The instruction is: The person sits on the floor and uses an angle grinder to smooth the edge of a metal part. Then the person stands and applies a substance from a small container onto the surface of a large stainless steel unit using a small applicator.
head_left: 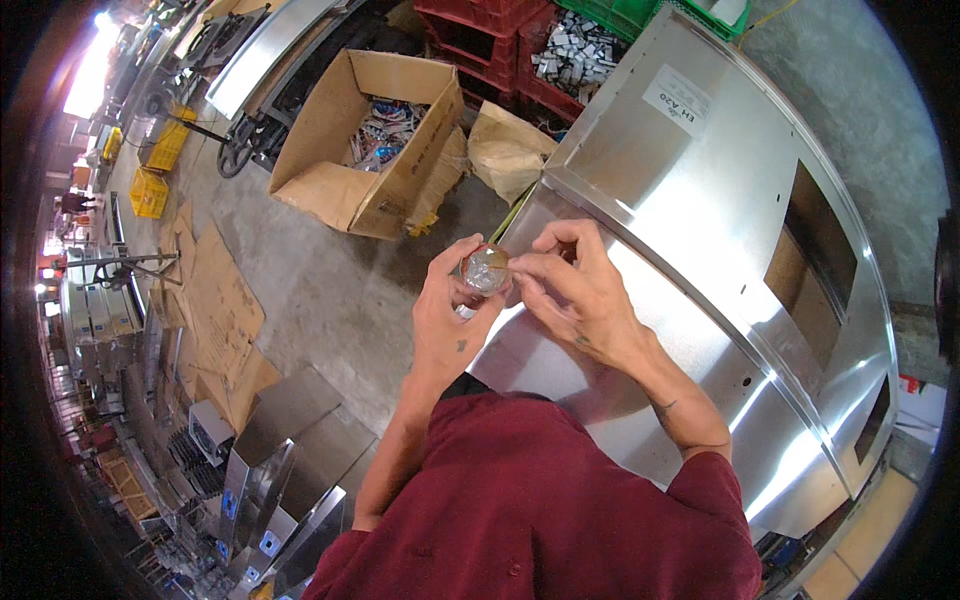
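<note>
My left hand [447, 318] is curled round a small round thing [485, 270] with a shiny, silvery face and a reddish rim; its exact kind does not show. Thumb and fingers grip it from the sides, and the face is turned up. My right hand [585, 290] comes in from the right, its thumb and index finger pinched together at the rim. Whatever lies in that pinch is too small to make out. Both hands are held over the near left edge of a large shiny sheet-metal panel [640, 260].
An open cardboard box [310, 150] of small mixed pieces stands on the floor ahead, beside a crumpled brown paper bag [505, 150]. Red crates [480, 45], one with small metal parts, are behind. Flattened cardboard [215, 290] and metal pieces [285, 470] lie at left.
</note>
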The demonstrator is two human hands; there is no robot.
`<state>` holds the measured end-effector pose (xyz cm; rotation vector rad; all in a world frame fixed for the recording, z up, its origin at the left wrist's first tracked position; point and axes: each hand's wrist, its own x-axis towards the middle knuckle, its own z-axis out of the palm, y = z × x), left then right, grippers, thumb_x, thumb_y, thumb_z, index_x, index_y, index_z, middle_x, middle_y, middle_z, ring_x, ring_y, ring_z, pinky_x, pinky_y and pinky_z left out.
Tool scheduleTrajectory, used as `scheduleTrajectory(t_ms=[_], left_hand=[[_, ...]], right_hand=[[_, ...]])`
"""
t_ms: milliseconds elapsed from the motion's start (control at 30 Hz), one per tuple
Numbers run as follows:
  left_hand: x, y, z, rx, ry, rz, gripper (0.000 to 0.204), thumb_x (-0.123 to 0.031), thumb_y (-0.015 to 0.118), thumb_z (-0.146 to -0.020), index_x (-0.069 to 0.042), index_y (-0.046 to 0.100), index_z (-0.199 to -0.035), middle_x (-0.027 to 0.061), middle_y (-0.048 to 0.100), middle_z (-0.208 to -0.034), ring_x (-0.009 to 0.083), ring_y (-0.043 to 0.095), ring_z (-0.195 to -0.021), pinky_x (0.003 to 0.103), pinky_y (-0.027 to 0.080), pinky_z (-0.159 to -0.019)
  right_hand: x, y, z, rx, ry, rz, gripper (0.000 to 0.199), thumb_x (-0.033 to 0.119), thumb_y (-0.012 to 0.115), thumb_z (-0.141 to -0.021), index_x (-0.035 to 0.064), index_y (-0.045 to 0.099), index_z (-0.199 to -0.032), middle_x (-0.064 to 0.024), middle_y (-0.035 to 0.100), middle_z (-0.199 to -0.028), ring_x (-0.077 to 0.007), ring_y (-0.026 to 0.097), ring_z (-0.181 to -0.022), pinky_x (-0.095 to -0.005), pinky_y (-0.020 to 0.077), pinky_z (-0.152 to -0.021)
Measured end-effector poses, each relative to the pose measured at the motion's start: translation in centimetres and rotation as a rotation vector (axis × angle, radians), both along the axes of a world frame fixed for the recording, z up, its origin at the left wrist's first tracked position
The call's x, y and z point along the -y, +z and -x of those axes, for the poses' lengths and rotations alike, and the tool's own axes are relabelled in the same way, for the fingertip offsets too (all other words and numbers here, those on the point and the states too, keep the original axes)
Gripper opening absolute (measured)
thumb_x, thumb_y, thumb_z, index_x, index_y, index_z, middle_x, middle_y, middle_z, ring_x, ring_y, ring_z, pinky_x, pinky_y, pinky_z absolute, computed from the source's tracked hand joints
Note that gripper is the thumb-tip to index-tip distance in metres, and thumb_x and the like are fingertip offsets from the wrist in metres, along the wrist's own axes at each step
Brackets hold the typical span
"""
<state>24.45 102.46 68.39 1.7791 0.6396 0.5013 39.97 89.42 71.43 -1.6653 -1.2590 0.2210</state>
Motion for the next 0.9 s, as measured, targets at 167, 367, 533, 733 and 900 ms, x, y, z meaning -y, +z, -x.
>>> scheduleTrajectory(t_ms=[167, 367, 533, 733, 900], left_hand=[[0.2, 0.1, 0.0, 0.024, -0.019, -0.06, 0.064, 0.004, 0.077, -0.092, -0.004, 0.05, -0.149, 0.0129, 0.071, -0.13, 0.0106, 0.071, -0.096, 0.027, 0.059, -0.078], [0.1, -0.7, 0.3, 0.008, -0.013, -0.035, 0.064, 0.002, 0.079, -0.091, -0.004, 0.051, -0.149, 0.012, 0.072, -0.129, 0.0106, 0.071, -0.096, 0.026, 0.059, -0.08], [0.3, -0.9, -0.4, 0.019, 0.01, -0.031, 0.063, 0.002, 0.081, -0.091, -0.004, 0.053, -0.147, 0.0107, 0.07, -0.13, 0.0128, 0.071, -0.103, 0.027, 0.059, -0.082], [0.5, -0.7, 0.5, -0.041, 0.068, 0.032, 0.063, 0.003, 0.081, -0.091, -0.004, 0.054, -0.147, 0.0115, 0.068, -0.132, 0.0158, 0.071, -0.105, 0.029, 0.06, -0.084], [0.6, -1.3, 1.6, -0.097, 0.091, 0.067, 0.064, 0.001, 0.081, -0.091, -0.002, 0.053, -0.148, 0.0147, 0.068, -0.13, 0.0153, 0.072, -0.097, 0.03, 0.06, -0.08]], right_hand=[[0.1, -0.7, 0.3, 0.072, 0.017, 0.017, 0.028, 0.005, 0.081, -0.088, 0.0067, 0.072, -0.115, -0.0139, 0.055, -0.113, -0.0297, 0.062, -0.093, -0.0396, 0.0542, -0.079], [-0.3, -0.3, 0.1, 0.053, 0.032, 0.003, 0.027, 0.004, 0.08, -0.089, 0.0063, 0.072, -0.115, -0.0148, 0.055, -0.114, -0.0291, 0.061, -0.096, -0.0389, 0.054, -0.08], [0.3, 0.6, -3.6, 0.036, -0.083, -0.12, 0.024, 0.001, 0.077, -0.091, 0.0053, 0.071, -0.114, -0.0155, 0.055, -0.116, -0.0281, 0.062, -0.1, -0.0372, 0.054, -0.084], [-2.1, -1.3, -20.9, 0.053, -0.638, -0.239, 0.015, 0.014, 0.07, -0.1, -0.0003, 0.068, -0.104, -0.0153, 0.062, -0.106, -0.0249, 0.065, -0.092, -0.0357, 0.0556, -0.084], [-3.7, -6.0, -34.7, 0.271, -0.863, -0.224, 0.026, 0.023, 0.069, -0.1, -0.0031, 0.069, -0.106, -0.0163, 0.067, -0.105, -0.0253, 0.07, -0.095, -0.0368, 0.0583, -0.085]])
